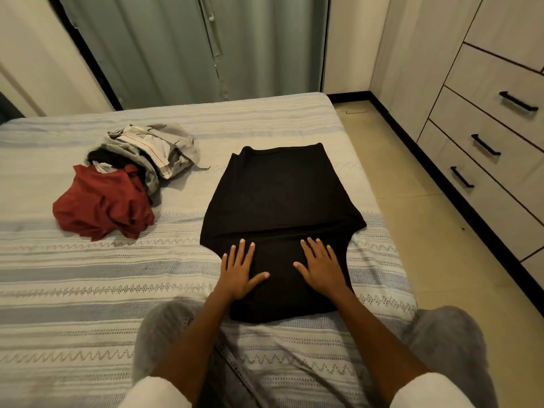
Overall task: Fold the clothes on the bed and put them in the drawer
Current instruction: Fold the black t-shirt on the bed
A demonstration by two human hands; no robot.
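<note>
While both palms lie flat, left hand (pixel 240 272) & right hand (pixel 321 267) press splayed, straight fingers on the black garment (pixel 279 195) – near the bed (pixel 88 275) rt edge; clothes pile (pixel 126 178) well apart, drawers (pixel 497 136) across bare floor.

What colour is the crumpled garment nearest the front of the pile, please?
Dark red garment, shown clearly in the head view.

Home bedroom (bed (pixel 88 290), drawers (pixel 494 148))
</note>
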